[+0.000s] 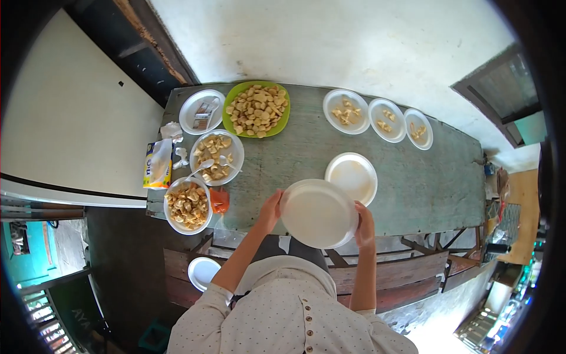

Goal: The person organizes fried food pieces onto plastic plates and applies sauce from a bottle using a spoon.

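Note:
A round white disposable plate [319,213] is held up by its edges near the front of the table, its flat side facing me. My left hand [272,211] is closed on the left rim, and my right hand [365,224] grips the right rim. Just beyond it, a second white plate [355,175] with a faint yellowish smear lies on the table, partly overlapped by the held one in this view. To the left of my left hand sits a small orange-red packet [219,200], beside a white plate heaped with brownish food chunks [188,206].
Along the greenish table [283,156] stand a green plate of pale pieces [257,110], a plate with spoons [217,156] and one holding a packet [202,111]. Three plates [346,111] with small portions line the back right. A tissue pack [158,164] lies left; another plate [204,272] rests on the bench.

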Available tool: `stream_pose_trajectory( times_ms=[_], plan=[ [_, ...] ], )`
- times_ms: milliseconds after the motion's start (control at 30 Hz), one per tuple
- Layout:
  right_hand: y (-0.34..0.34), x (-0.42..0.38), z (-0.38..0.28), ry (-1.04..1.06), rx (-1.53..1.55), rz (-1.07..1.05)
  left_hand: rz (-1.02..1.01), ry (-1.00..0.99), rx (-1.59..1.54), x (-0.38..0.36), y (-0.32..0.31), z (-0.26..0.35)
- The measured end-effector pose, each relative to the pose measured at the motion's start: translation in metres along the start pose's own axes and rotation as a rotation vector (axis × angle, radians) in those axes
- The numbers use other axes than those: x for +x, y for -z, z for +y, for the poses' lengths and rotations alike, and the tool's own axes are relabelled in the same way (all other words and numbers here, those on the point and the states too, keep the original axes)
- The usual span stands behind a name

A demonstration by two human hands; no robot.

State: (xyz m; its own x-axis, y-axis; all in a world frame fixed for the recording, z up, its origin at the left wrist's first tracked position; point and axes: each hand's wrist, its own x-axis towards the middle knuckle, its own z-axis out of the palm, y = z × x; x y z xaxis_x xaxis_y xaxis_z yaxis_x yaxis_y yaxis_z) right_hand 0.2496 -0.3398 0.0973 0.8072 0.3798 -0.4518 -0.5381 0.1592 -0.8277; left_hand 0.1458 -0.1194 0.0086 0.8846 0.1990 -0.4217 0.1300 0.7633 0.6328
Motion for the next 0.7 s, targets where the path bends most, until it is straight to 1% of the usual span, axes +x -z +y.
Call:
stream_pose_trajectory(
  times_ms=[33,67,100,133,200,233,300,333,367,400,433,467,533,567,600,633,667,700],
  plan=[
    [-0.006,0.003,0.01,-0.01,-0.042,-0.054,0.001,-0.006,-0.008,-0.011,0.01,0.008],
    [-0.011,0.005,0.018,-0.02,-0.084,-0.106,0.051,-0.027,0.041,-0.022,0.021,0.016],
    [-0.027,0.003,0.023,-0.051,-0.085,-0.075,0.102,-0.047,0.089,-0.033,0.032,0.022],
    [-0.036,0.004,0.029,-0.053,-0.092,-0.075,0.104,-0.047,0.082,-0.041,0.049,0.023],
    [-0.045,0.011,0.049,-0.055,-0.04,-0.066,0.246,-0.041,0.135,-0.053,0.081,0.023],
    [-0.045,0.018,0.057,-0.039,-0.02,-0.127,0.251,-0.045,0.128,-0.061,0.088,0.028],
    [-0.046,0.028,0.062,-0.068,-0.086,-0.122,0.343,-0.15,0.178,-0.077,0.097,0.04],
    [-0.05,0.034,0.06,-0.093,-0.148,-0.111,0.349,-0.157,0.169,-0.084,0.097,0.048],
    [-0.052,0.044,0.06,-0.095,-0.158,-0.12,0.354,-0.213,0.144,-0.092,0.095,0.055],
    [-0.052,0.057,0.062,0.009,-0.373,-0.099,0.361,-0.268,0.118,-0.1,0.093,0.062],
    [-0.051,0.073,0.065,0.117,-0.587,-0.078,0.437,-0.305,0.13,-0.107,0.091,0.065],
    [-0.05,0.09,0.067,0.118,-0.597,-0.091,0.446,-0.314,0.119,-0.113,0.092,0.066],
    [-0.048,0.13,0.073,0.484,-1.003,-0.027,0.51,-0.422,0.154,-0.123,0.095,0.064],
    [-0.049,0.151,0.076,0.489,-1.01,-0.05,0.684,-0.319,0.189,-0.128,0.1,0.059],
    [-0.051,0.171,0.078,0.641,-1.09,-0.09,0.702,-0.331,0.175,-0.129,0.095,0.057],
    [-0.054,0.186,0.078,0.793,-1.164,-0.134,0.692,-0.45,0.092,-0.132,0.086,0.056],
    [-0.056,0.199,0.08,0.794,-1.167,-0.162,0.681,-0.57,0.012,-0.134,0.08,0.053],
    [-0.058,0.209,0.082,0.817,-1.228,-0.197,0.694,-0.612,0.016,-0.138,0.08,0.046]
  ],
)
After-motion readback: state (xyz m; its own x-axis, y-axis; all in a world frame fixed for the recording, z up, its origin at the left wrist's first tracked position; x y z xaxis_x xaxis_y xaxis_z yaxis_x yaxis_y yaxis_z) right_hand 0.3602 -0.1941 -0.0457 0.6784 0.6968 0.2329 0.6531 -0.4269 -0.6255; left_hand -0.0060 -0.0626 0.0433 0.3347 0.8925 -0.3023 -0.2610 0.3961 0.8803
